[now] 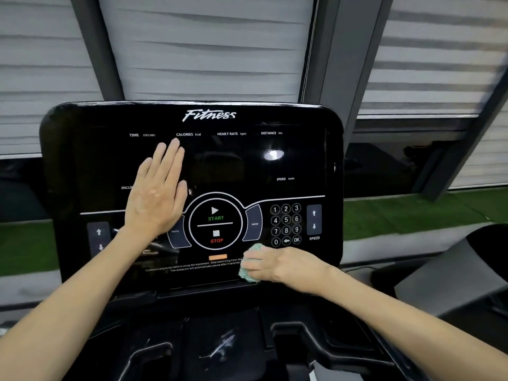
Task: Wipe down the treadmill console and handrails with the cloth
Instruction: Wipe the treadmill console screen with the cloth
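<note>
The black glossy treadmill console (236, 160) fills the middle of the view, with a START/STOP dial, a number keypad and arrow keys. My left hand (156, 193) lies flat on the left half of the screen, fingers straight and pointing up. My right hand (277, 266) holds a bunched light green cloth (250, 264) against the console's lower edge, below the keypad. Most of the cloth is hidden under my fingers. The handrails do not show clearly.
Below the console lies a black tray (220, 345) with recessed holders. A grey part of another machine (445, 281) stands at the right. Windows with grey blinds (209, 48) are behind, and green turf (406, 215) lies outside.
</note>
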`<state>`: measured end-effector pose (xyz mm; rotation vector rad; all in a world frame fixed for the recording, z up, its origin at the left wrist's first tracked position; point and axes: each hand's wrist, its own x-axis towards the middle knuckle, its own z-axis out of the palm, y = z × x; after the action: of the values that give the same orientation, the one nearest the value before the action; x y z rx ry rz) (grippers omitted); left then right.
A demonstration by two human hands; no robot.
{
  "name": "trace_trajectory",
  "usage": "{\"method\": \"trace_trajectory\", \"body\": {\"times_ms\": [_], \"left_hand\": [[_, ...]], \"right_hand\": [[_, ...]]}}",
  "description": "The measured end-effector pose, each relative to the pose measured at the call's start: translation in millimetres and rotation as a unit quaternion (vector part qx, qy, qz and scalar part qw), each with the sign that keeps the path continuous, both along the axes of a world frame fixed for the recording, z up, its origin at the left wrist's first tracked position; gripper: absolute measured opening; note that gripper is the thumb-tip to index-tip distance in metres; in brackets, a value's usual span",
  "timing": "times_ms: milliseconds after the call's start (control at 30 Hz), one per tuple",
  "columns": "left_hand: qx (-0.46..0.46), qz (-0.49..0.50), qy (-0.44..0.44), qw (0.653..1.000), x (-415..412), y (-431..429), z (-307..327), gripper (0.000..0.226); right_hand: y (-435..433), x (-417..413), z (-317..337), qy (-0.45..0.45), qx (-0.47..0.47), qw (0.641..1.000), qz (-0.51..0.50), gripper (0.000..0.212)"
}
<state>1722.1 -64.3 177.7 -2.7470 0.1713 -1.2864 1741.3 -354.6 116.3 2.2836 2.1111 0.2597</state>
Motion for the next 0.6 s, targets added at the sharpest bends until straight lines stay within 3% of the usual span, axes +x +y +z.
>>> {"method": "trace_trajectory", "body": {"times_ms": [133,200,300,467,600], "left_hand": [[-0.003,-0.002,-0.001,1.000,-1,0,0,0.058],[-0.005,-0.001,-0.003,1.000,-1,-1,0,0.058],[-0.003,0.002,-0.001,1.000,0,-1,0,0.058],[-0.003,0.009,-0.002,1.000,-1,-2,1,0.059],[-0.004,0.009,-0.003,1.000,-1,-3,1,0.059]], "right_hand": [[-49,2,-1,0.029,0.051,0.998,-0.039,0.035],[-88,4,-2,0.083,0.092,0.988,-0.089,0.061],[-128,7,-3,0.090,0.101,0.983,-0.126,0.072],[-130,3,-4,0.037,0.114,0.982,-0.143,0.065],[-98,2,-1,-0.005,0.130,0.987,-0.097,0.048]]}}
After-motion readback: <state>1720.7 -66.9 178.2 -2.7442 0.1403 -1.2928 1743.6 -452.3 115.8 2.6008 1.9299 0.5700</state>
